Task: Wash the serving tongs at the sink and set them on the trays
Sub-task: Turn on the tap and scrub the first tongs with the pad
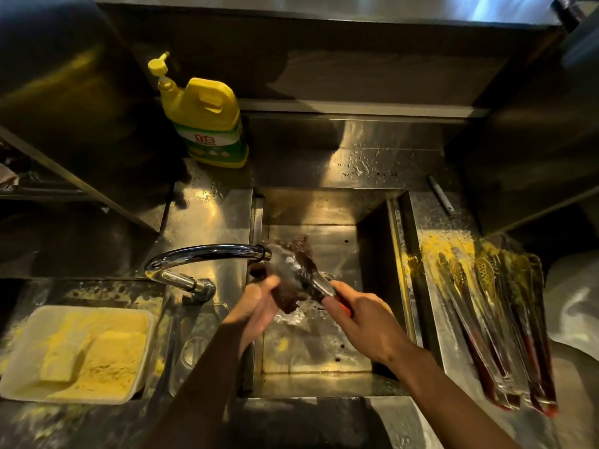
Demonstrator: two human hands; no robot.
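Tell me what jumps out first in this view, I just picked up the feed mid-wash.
Centre frame, both hands work over the sink: the right hand grips a pair of tongs by the red handle while the left hand rubs a dark scrubbing pad on them under the faucet. Next the bright yellow detergent bottle behind the sink on the left, then a row of tongs lying on the counter at right.

Tongs (496,325) right of sink (327,209) (faucet (207,254) left)
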